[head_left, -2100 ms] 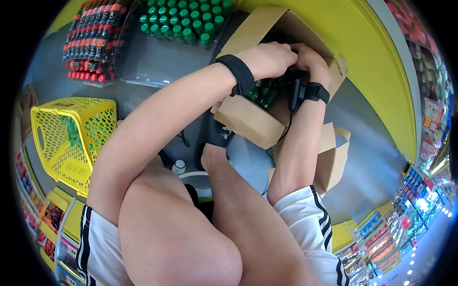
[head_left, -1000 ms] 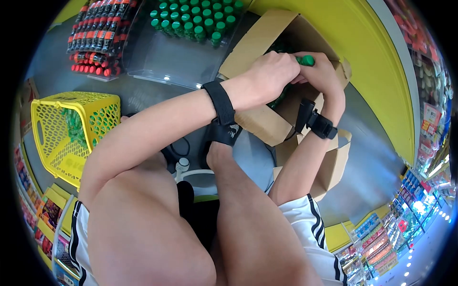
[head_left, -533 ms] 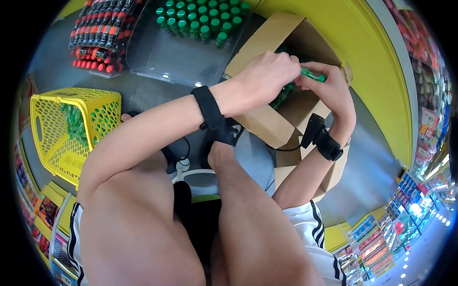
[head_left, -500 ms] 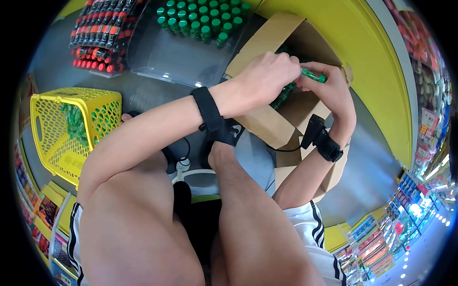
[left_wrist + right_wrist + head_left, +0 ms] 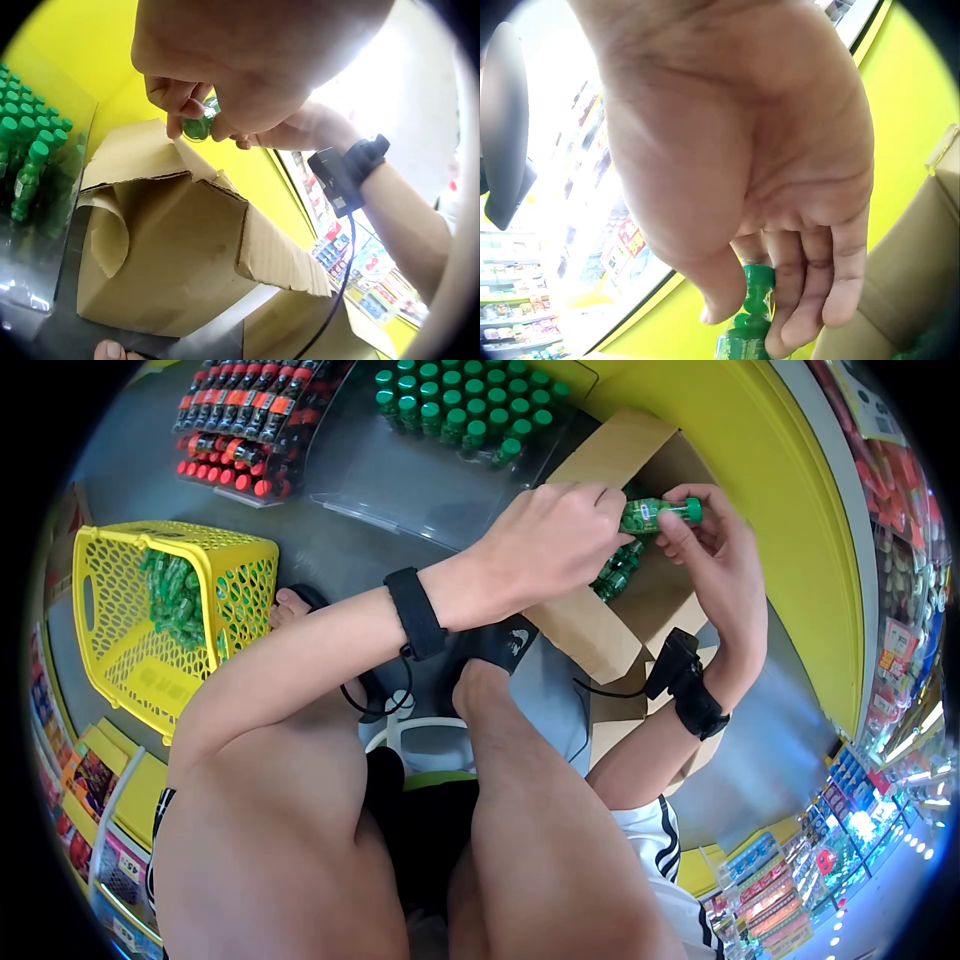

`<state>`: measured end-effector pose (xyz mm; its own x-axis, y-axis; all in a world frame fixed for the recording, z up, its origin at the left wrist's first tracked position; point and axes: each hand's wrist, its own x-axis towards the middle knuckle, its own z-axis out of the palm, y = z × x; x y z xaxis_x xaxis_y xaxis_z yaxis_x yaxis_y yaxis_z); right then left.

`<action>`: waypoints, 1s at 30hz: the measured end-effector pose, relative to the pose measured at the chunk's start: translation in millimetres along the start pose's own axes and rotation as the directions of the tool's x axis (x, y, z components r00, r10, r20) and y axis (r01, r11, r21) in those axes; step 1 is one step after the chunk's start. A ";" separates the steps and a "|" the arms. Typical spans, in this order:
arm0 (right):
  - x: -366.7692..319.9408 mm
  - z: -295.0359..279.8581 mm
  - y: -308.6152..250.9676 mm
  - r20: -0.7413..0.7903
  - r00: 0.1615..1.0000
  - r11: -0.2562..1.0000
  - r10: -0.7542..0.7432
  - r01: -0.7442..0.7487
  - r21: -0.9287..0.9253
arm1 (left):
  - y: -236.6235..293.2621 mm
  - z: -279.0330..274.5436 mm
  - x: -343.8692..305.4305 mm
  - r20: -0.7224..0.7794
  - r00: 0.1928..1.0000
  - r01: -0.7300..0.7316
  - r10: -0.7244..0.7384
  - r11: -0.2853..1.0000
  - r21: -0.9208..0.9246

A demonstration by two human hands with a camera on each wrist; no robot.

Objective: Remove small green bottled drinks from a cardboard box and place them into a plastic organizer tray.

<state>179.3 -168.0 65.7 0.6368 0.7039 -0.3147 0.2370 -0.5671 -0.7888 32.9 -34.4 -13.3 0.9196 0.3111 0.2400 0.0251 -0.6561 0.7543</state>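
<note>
Small, translucent green plastic bottle: hanging in mid-air between two hands, over the opening of the brown cardboard box, its cap end pointing toward the box edge beside the yellow panel

Long axis: running left to right, looking near level in the head view; base lying at the left hand, cap at the right hand. Neither hand is standing nearer; both are touching it

Left hand: curling its fingers around the base end, bottle lying just to the right of its knuckles; round base showing in the left wrist view

Right hand: pinching narrowly near the cap, thumb on one side, fingers on the other, bottle lying to its left

Look: bright green cap, rounded bulges swelling below it, light marking on the body, too small to read. More green bottles are lying inside the box, below the hands
</note>
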 end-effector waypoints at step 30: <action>52.3 166.7 -32.4 0.112 0.979 0.811 -0.170 0.203 -0.549 | -108.2 -12.8 -63.5 -0.173 0.875 0.437 -0.452 0.892 -0.117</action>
<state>82.5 -41.5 -13.2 0.5014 0.8332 -0.2333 0.7240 -0.5517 -0.4142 -33.2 25.7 -102.4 0.7256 0.6876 -0.0248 0.3786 -0.3689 0.8489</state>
